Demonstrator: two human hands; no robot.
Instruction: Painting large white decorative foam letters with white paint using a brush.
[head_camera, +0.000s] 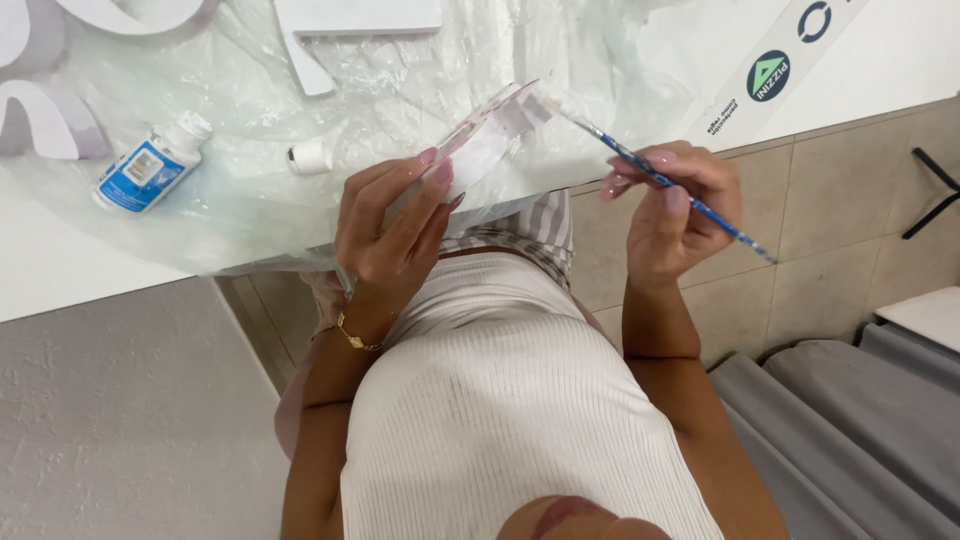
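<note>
White flat cut-out piece (487, 137), edged in pinkish tones, is held tilted above the tabletop's (60, 270) near edge, clamped in the grip of the left hand (390, 225). A thin blue-handled paintbrush (660, 180) is pinched in the closed fingers of the right hand (675, 205), its pale tip touching the piece's upper end. Painting is judged to be under way; how much surface remains bare cannot be told. An uncapped small white bottle with a blue label (150, 165) and its white cap (310, 157) are left on clear plastic sheeting (400, 80).
</note>
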